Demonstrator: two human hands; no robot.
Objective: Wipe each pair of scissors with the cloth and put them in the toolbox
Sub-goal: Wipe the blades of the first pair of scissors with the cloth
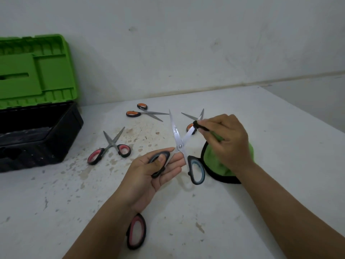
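My left hand [149, 171] gripping open blue-handled scissors [180, 146], right hand [227, 141] pinching green cloth [214, 159] on one blade, bare table [261, 212] at right.

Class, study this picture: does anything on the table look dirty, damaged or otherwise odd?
Yes. The white table is dotted with brownish stains and chipped patches, thickest between the pink-handled scissors and the left hand. The open toolbox also looks scuffed inside. Nothing seems spilled or broken.
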